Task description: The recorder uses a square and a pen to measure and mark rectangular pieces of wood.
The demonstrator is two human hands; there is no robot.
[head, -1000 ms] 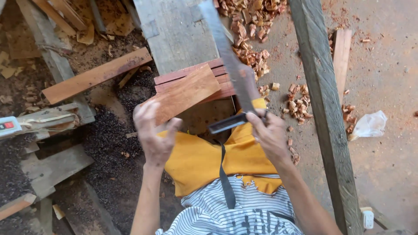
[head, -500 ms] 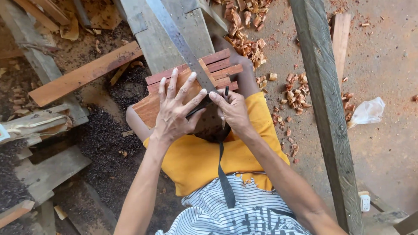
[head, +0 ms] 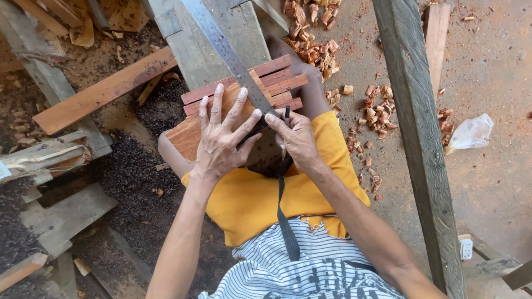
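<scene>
Reddish wood board [head: 191,133] smooth, matt; metal square blade [head: 227,52] dull grey, scuffed

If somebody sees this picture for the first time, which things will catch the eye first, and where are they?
In the middle, the left hand lies spread flat on a reddish wooden board across the person's lap, while the right hand holds a dark pencil beside a long metal square that runs up and left. Reddish wood chips are scattered on the floor above, and a grey beam crosses at right.

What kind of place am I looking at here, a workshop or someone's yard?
Most likely a rough woodworking shop. Reddish wood chips litter the dirt floor, cut reddish boards lie stacked on the person's lap, and the left hand presses a long metal square onto the top board.
</scene>
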